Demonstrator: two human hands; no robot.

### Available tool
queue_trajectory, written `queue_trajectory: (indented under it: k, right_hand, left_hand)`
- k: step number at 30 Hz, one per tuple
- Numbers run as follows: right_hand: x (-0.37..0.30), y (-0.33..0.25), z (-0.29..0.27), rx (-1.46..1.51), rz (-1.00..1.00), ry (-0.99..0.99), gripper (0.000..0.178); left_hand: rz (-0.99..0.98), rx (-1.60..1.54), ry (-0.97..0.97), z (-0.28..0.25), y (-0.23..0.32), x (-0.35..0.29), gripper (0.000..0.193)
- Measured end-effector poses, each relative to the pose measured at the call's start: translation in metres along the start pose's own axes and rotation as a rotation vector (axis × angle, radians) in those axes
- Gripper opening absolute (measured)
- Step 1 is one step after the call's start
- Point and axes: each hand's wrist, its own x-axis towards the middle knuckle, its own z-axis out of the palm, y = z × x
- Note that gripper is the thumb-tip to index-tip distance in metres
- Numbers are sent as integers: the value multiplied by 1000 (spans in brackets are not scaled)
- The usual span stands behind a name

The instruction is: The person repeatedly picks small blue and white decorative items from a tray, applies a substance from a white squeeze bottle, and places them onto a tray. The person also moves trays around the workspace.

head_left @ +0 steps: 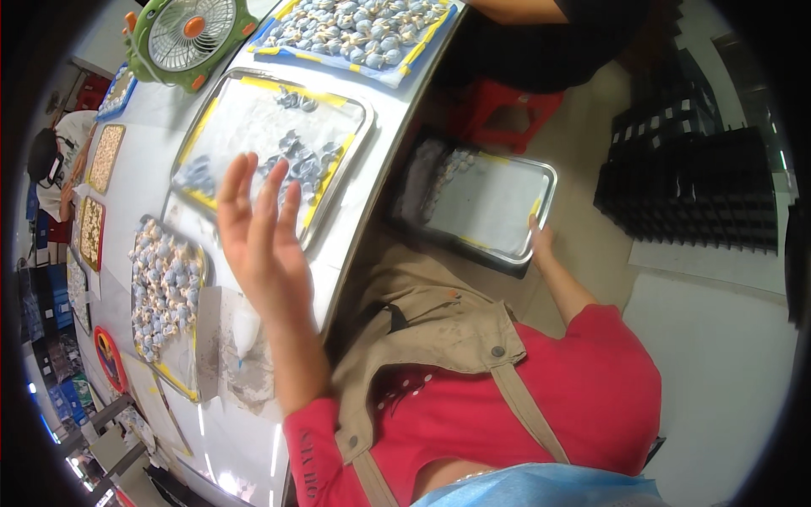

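My left hand (269, 241) is raised over the white table with its fingers apart, holding nothing. Under and beyond it lies a metal tray (365, 127) lined with white paper and yellow strips. Small curved grey-blue pieces (296, 160) sit in loose groups on that lining. Down at the right, beside the table edge, my right hand (541, 240) grips the rim of a second lined metal tray (498, 198). Small grey and cream pieces (456, 165) gather at the far left end of this tray. It rests on something dark, partly hidden.
Left of me, a tray holds many grey-blue and cream pieces (165, 283). A white squeeze bottle (245, 329) lies near it. Farther off are a green fan (193, 38), another full tray (355, 29), a red stool (515, 114) and black crates (688, 186). Other people sit around the table.
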Motion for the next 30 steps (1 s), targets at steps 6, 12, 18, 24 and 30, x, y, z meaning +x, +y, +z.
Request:
queue_trajectory:
  k: [6, 12, 18, 24, 30]
  right_hand:
    - [-10, -20, 10, -60, -31, 18, 39]
    - [-47, -94, 52, -438, -124, 67, 38]
    - [-49, -122, 76, -627, -129, 119, 40]
    - [-62, -141, 83, -664, -160, 102, 41]
    - [-61, -145, 71, -710, -253, 118, 38]
  left_hand:
    - [87, -22, 26, -39, 24, -41, 38]
    - [113, -90, 52, -59, 43, -69, 32]
    - [96, -108, 27, -72, 51, -88, 26]
    - [69, -132, -11, -74, 48, -94, 23]
    - [51, -132, -44, -74, 43, -94, 21]
